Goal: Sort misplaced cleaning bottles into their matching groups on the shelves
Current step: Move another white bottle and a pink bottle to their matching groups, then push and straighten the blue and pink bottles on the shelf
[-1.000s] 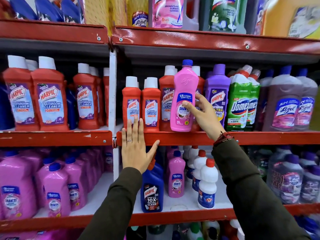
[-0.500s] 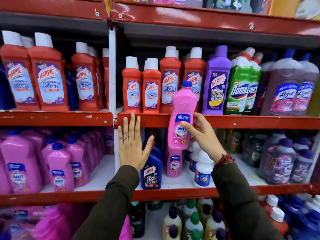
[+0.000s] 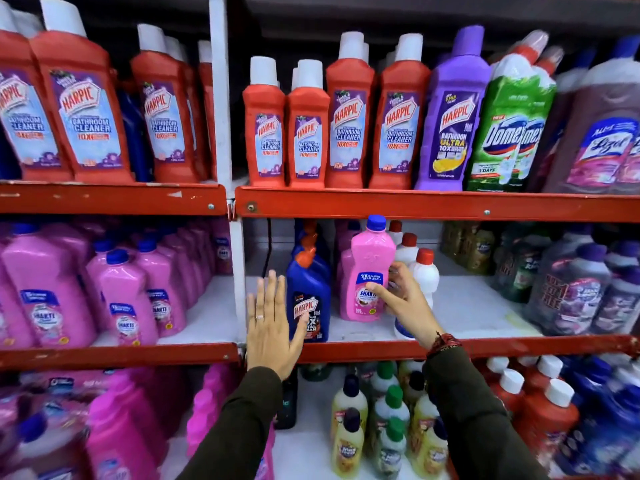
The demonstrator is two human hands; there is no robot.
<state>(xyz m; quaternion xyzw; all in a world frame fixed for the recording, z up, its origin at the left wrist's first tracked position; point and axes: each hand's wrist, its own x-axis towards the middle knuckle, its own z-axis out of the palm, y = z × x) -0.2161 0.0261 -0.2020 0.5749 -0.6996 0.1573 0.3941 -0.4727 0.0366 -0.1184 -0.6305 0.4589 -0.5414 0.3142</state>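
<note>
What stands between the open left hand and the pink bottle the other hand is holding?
In the head view, a dark blue bottle with an orange cap stands between the left hand and the pink bottle gripped by the right hand.

White upright post (image 3: 221, 98), scuffed, running top to bottom between the two bays. Round bolt (image 3: 250, 206) and small screw (image 3: 210, 206) set into the red shelf rails (image 3: 415, 204) on either side of it, near patches of chipped paint (image 3: 175, 194). Thin black cable (image 3: 267, 251) hanging down the pale back wall (image 3: 256, 237) just right of the post, at middle level.
</note>
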